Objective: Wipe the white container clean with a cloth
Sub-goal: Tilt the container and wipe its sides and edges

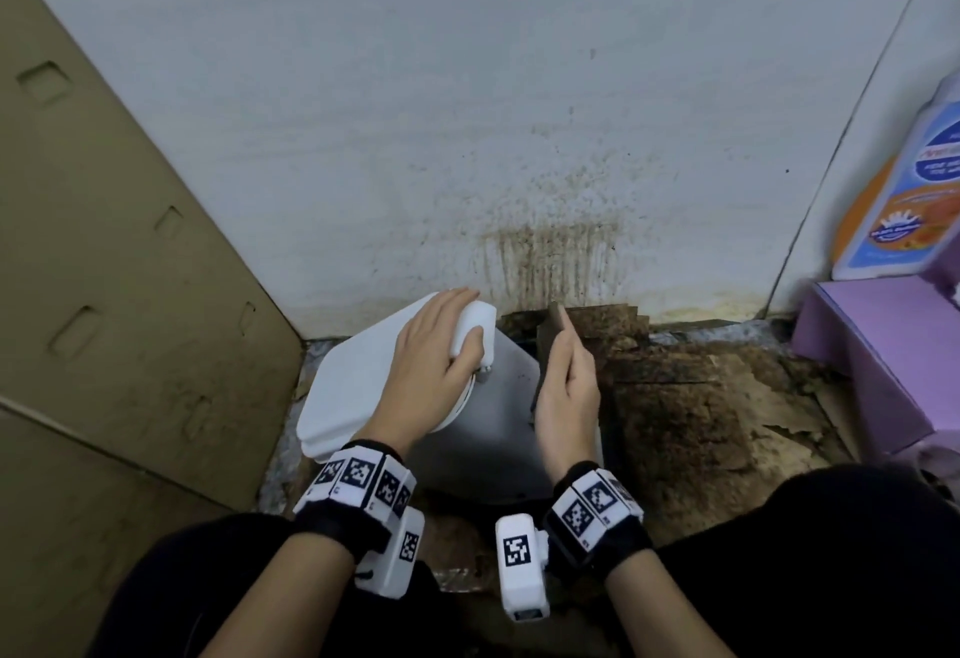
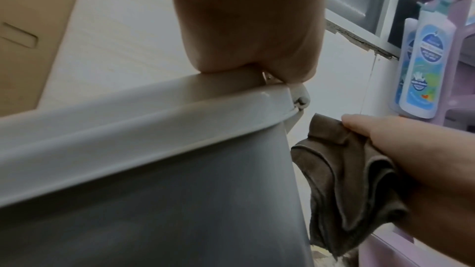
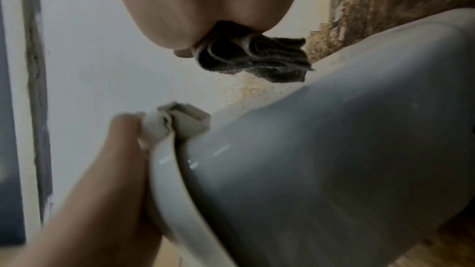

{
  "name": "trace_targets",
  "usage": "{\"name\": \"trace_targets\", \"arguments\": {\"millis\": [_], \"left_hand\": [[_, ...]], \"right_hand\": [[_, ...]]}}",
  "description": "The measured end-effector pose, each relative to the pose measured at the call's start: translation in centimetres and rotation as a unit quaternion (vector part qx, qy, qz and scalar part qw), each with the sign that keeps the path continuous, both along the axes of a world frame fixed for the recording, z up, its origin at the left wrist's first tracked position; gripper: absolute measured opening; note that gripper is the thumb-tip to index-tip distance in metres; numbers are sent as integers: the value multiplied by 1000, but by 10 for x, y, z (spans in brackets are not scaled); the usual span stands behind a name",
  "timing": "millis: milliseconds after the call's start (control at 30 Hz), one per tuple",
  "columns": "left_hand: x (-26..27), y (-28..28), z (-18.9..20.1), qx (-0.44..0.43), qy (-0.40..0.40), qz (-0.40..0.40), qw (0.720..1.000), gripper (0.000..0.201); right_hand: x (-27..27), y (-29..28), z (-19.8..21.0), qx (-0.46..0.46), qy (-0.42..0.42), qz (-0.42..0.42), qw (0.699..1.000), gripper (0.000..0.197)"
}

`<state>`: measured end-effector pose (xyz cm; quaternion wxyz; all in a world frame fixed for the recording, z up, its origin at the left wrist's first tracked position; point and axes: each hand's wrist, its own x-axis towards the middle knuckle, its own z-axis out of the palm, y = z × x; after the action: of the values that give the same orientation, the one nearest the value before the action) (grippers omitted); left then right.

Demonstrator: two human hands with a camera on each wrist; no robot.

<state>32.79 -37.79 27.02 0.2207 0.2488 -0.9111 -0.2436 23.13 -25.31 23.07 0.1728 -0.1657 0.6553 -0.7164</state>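
Observation:
The white container [image 1: 498, 428] stands tilted on the floor with its white lid [image 1: 353, 387] leaning left. My left hand [image 1: 431, 361] lies on the lid, fingers curled round the white latch [image 1: 472, 327] at its edge. My right hand [image 1: 566, 387] grips a folded brown cloth [image 1: 558, 324] just to the right of the container's side wall. In the left wrist view the cloth [image 2: 342, 180] hangs bunched beside the grey wall [image 2: 154, 190]. In the right wrist view the cloth [image 3: 257, 56] sticks out of my fist just above the container [image 3: 334, 149]; whether they touch I cannot tell.
A white wall with brown drip stains [image 1: 545, 252] rises right behind the container. Flat cardboard [image 1: 104, 293] leans on the left. Stained, torn cardboard [image 1: 675, 397] covers the floor on the right. A purple box [image 1: 883, 356] and a bottle [image 1: 904, 189] stand at the far right.

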Motion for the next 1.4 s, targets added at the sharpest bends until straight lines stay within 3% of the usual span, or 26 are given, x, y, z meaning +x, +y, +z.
{"name": "trace_targets", "arguments": {"millis": [233, 400, 500, 633, 767, 867, 1067, 1400], "left_hand": [[3, -2, -2, -2, 13, 9, 1000, 46], [8, -9, -3, 3, 21, 20, 1000, 46], [11, -13, -5, 3, 25, 25, 999, 44], [15, -17, -6, 10, 28, 35, 999, 44], [19, -17, -5, 11, 33, 37, 999, 43], [22, -16, -4, 14, 34, 41, 999, 44], [24, -16, -5, 20, 34, 46, 998, 44], [18, -14, -4, 18, 30, 38, 999, 45]], "right_hand": [[33, -32, -4, 86, 62, 83, 991, 48], [37, -37, -11, 61, 2, 116, 991, 50], [39, -37, -13, 57, 11, 144, 988, 49], [34, -36, -22, 125, 143, 169, 967, 55], [37, -32, -33, 226, 328, 142, 906, 59], [38, -33, -37, 223, 367, 113, 896, 55], [35, -38, -41, 128, 303, 185, 926, 56], [24, -38, -59, 147, 239, 164, 946, 59]]}}
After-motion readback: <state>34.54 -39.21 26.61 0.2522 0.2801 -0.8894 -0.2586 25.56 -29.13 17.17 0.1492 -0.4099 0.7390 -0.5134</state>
